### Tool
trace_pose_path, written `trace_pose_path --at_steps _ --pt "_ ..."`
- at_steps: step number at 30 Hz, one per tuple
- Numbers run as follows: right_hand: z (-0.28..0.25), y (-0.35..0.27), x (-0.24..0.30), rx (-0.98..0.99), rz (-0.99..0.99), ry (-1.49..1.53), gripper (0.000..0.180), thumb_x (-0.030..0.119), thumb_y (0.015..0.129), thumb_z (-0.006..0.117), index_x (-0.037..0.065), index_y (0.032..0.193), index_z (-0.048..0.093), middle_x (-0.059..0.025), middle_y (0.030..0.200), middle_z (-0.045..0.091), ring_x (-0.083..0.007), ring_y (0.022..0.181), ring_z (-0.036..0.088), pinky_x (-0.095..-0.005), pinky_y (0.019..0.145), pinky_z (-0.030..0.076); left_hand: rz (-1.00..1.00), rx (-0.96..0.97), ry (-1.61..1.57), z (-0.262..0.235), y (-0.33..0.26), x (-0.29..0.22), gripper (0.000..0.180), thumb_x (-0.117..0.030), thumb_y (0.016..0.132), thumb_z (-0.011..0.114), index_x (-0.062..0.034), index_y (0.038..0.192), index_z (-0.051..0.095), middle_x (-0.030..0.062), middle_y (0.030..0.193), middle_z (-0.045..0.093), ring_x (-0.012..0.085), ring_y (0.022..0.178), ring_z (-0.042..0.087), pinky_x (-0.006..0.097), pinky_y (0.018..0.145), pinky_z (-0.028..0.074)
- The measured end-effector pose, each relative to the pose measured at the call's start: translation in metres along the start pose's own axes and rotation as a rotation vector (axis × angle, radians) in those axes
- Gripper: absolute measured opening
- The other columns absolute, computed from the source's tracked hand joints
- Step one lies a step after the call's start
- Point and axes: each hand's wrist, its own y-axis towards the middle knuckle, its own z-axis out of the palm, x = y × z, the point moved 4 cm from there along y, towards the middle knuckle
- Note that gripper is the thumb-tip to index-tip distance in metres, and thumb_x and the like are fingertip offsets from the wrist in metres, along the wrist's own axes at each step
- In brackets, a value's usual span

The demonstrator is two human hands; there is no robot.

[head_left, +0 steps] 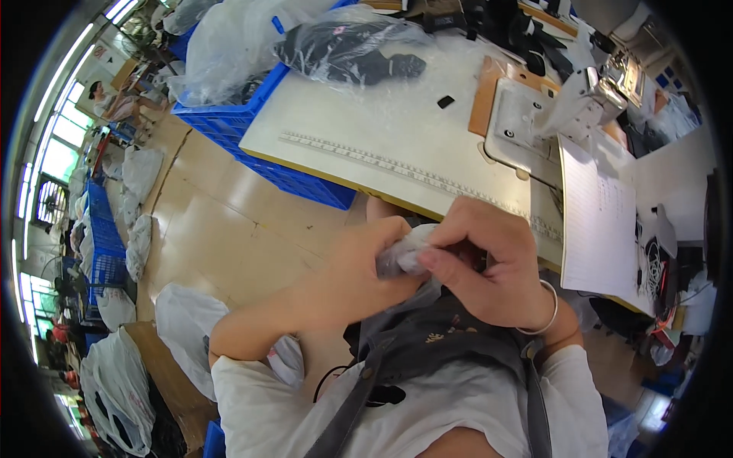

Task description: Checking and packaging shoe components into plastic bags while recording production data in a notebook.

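Observation:
A crumpled, see-through plastic bag with something greyish in it is between my two hands, in front of my dark apron. My left hand, somewhat blurred, is wrapped round the bag from the left. With thumb and fingertips, my right hand pinches the bag's upper right part. Fingers and folded plastic hide most of what is inside. Both hands are just off the near edge of the white worktable.
A sewing machine stands on the table's right, beside an open notebook. A ruler strip runs along the near edge. Clear bags of dark pieces lie at the back. A blue crate adjoins the table's left end.

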Motion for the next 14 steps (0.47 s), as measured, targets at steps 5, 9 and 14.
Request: trace_pose_path --at_steps 5,9,14 --pt "-0.007 0.004 0.003 0.016 -0.297 -0.257 0.016 0.004 0.074 0.067 0.005 0.085 0.057 -0.0012 0.07 0.051 -0.0087 0.057 0.046 -0.0227 0.051 0.038 -0.055 0.217 -0.404 0.007 -0.002 0.001 0.032 -0.01 0.075 0.064 -0.0007 0.104 0.054 0.005 0.097 0.057 0.0116 0.088 0.054 0.023 0.075 0.042" --pt "-0.01 -0.004 -0.012 0.072 -0.096 -0.231 0.036 0.009 0.064 0.076 0.006 0.095 0.057 -0.0012 0.073 0.05 -0.0069 0.058 0.045 -0.0206 0.052 0.037 0.073 0.078 -0.814 0.0 -0.004 0.013 0.042 -0.004 0.076 0.056 0.0035 0.117 0.05 0.0067 0.107 0.057 0.0137 0.097 0.053 0.024 0.084 0.04" --pt "-0.015 -0.007 0.016 -0.019 -0.34 -0.452 0.069 0.025 0.063 0.079 0.009 0.122 0.046 -0.0055 0.08 0.051 -0.0176 0.063 0.049 -0.0283 0.056 0.043 0.01 0.095 -0.946 0.004 0.002 0.014 0.05 -0.007 0.077 0.054 0.006 0.124 0.044 0.0118 0.115 0.054 0.0184 0.109 0.048 0.03 0.095 0.034"
